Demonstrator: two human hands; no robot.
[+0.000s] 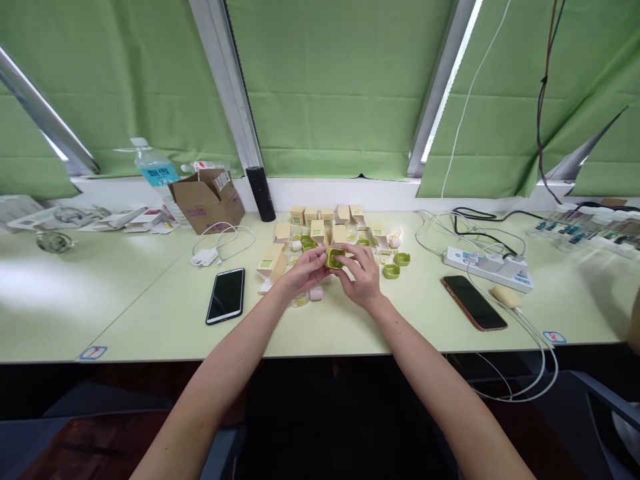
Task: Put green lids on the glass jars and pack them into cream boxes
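Note:
Between my two hands, above the middle of the table, is a small green plastic cup-like piece. My left hand pinches its left side. The fingers of my right hand close on its right side, with fingertips at its open top. Similar green pieces lie to the right of my hands. Several small cream cartons stand and lie behind and to the left. A pale pink roll-like piece and a small clear piece with yellow inside rest below my left hand.
A phone lies at the left, another phone at the right beside a white power strip with cables. Behind stand a cardboard box, a black cylinder and a water bottle. The table's front edge is near me.

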